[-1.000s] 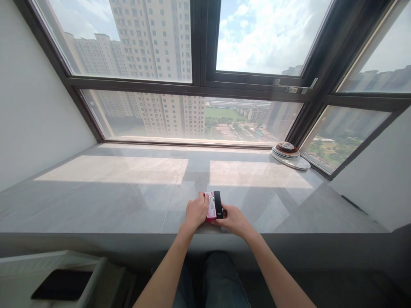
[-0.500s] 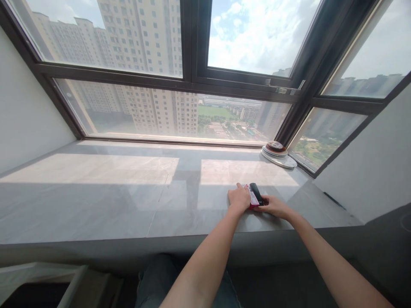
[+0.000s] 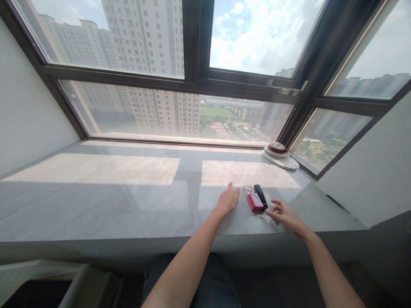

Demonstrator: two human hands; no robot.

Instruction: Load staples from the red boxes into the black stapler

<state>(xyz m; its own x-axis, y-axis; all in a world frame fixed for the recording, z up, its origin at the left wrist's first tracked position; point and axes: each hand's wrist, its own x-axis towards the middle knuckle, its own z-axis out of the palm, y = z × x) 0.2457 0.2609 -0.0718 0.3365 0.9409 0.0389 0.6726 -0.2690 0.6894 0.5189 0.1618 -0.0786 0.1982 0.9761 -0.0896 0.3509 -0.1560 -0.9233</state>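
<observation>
On the grey marble sill (image 3: pixel 112 209) lies a small red and white box (image 3: pixel 254 201), with a black object like a stapler (image 3: pixel 260 196) close against its right side. My left hand (image 3: pixel 228 198) is just left of the box, fingers apart, holding nothing. To the right, my right hand (image 3: pixel 282 214) is open and empty, its fingertips near the lower end of the black object. Whether a fingertip touches it is hard to tell.
A stack of round plates or discs (image 3: pixel 280 155) sits in the sill's back right corner by the dark window frame (image 3: pixel 300 107). A thin dark strip (image 3: pixel 337 203) lies along the right wall. Below the sill at left is a pale structure (image 3: pixel 75 273).
Both hands have let go of the box and the black object and moved apart, left hand leftward, right hand rightward. The two items now lie uncovered. The view has shifted slightly.
</observation>
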